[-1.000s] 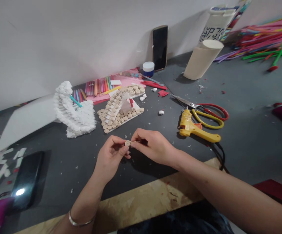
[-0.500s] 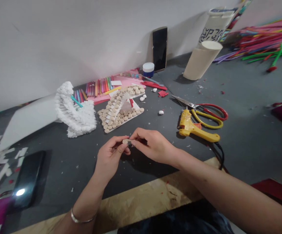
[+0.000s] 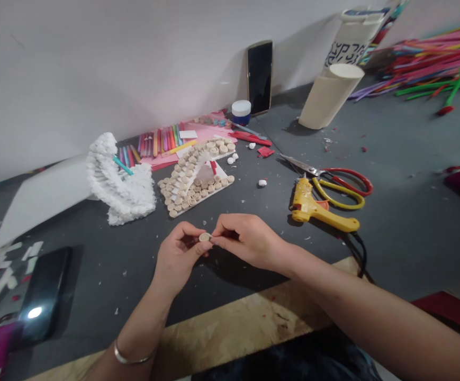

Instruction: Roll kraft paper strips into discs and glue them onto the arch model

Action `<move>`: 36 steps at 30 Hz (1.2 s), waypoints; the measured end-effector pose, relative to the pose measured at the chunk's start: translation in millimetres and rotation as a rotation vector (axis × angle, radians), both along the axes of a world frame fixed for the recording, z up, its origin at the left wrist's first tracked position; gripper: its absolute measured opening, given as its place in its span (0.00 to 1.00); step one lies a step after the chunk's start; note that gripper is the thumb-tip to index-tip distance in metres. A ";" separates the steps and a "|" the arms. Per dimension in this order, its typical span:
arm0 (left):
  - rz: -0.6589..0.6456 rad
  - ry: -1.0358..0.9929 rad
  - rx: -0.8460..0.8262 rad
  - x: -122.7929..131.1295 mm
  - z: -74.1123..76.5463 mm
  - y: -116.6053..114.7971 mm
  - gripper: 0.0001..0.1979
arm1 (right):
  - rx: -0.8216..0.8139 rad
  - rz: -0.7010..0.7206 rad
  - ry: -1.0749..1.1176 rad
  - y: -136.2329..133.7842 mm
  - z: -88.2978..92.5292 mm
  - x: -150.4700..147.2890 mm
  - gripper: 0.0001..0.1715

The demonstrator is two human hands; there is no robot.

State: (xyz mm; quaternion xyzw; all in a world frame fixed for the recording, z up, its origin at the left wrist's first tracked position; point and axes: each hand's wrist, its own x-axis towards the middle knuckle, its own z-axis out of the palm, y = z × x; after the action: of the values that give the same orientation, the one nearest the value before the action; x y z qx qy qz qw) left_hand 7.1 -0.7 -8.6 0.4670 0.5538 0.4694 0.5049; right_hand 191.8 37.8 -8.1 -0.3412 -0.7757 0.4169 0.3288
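Above the desk [image 3: 126, 291], the left hand's grip [image 3: 178, 259] pinches a small beige coil [image 3: 205, 237] between thumb and fingers; the right hand's grip [image 3: 251, 243] pinches its edge, seemingly the loose end. Neat winding likely wants light, even tension and flush turns, without crushing. Farther back, a jar [image 3: 241, 112] stands lidded, contents hidden; whether the cream tube [image 3: 331, 98] holds anything, I cannot tell.

Worn on the head, looking forward and down from above and behind the fingers [image 3: 196, 251], close enough to take in the left forearm [image 3: 144, 317] and right forearm [image 3: 344, 296]. Aimed to put the fingers slightly below mid-view. Facing, at a slant, the wall [image 3: 134, 63] beyond the fingers; spanning the dark tabletop [image 3: 412, 222] to either side of them and, nearer than the fingers, a wood-coloured edge [image 3: 237, 325].
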 end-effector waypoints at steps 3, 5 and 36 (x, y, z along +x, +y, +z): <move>-0.035 -0.064 -0.004 0.4 -2.8 0.6 0.16 | -0.012 0.001 -0.014 -0.3 -0.6 -1.2 0.07; -0.029 -0.063 -0.010 1.8 -2.7 0.4 0.16 | -0.029 -0.022 -0.031 -0.9 -0.8 -2.3 0.06; -0.006 0.106 -0.036 0.1 2.4 -0.3 0.13 | -0.107 -0.134 -0.080 3.1 -6.4 -2.5 0.05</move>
State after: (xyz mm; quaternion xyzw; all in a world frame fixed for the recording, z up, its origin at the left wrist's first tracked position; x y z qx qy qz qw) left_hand 7.2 -1.1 -6.2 0.4836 0.5869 0.4323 0.4846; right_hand 189.2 40.9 -14.5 -0.4259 -0.7402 0.4207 0.3063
